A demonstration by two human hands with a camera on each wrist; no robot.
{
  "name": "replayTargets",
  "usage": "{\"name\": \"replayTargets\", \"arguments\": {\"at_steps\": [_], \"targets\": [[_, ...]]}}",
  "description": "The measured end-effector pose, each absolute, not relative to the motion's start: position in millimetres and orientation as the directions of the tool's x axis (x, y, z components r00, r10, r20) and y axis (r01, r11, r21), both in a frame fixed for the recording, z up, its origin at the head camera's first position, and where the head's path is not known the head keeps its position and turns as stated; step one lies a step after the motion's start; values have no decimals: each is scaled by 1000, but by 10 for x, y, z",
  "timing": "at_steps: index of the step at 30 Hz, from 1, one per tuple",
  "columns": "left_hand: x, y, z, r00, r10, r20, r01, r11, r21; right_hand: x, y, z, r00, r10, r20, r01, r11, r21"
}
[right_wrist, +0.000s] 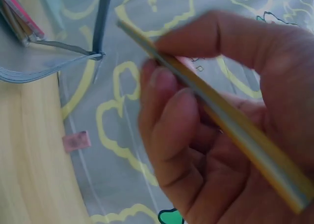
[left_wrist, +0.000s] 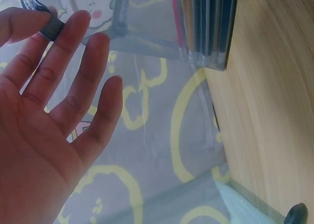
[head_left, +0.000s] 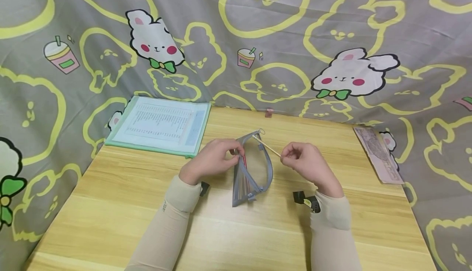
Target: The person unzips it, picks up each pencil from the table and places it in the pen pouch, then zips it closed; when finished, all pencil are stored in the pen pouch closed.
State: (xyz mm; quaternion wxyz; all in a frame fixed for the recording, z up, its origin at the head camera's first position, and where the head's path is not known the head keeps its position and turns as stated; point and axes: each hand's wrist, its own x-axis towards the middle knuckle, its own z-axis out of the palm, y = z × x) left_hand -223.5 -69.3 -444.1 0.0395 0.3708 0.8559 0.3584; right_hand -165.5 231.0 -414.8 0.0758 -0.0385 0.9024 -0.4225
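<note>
A see-through zip pencil pouch [head_left: 239, 200] with grey edging stands upright at mid-table, its mouth gaping to the right. Several pencils [left_wrist: 198, 28] and a pink-red stick [left_wrist: 176, 18] are inside it. My left hand [head_left: 215, 158] pinches a grey tab [left_wrist: 51, 28] on the pouch's edge between thumb and finger, with the other fingers spread. A slim yellow pencil [head_left: 271, 148] with a pale stripe is gripped by my right hand [head_left: 307, 162], thumb and fingertips around it. Its far end points up and left, overlapping the pouch's top corner near a ring [head_left: 262, 131] in the head view.
At the back left lies a printed sheet in a green-edged folder [head_left: 158, 125]. A banknote-like paper [head_left: 378, 155] is along the right edge. A small pink tag [head_left: 269, 113] sits at the back edge, against the patterned grey curtain [head_left: 206, 0].
</note>
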Motion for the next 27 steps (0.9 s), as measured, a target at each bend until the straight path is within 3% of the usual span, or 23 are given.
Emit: {"name": "replayTargets", "arguments": {"at_steps": [9,16,27], "targets": [[-2242,-691,-4456,-717,669,197,610,466,641,-1655,2255,-4183,-940,-286,-185,-42,636,-771],[-2249,-690,-4465,-711,673,205,622,464,631,-1669,2223,-4205,-947,-250,-200,-7,641,-768],[-2254,-683,-4461,-711,673,203,619,462,636,-1720,2006,-4279,-949,-211,-235,87,540,-837]]}}
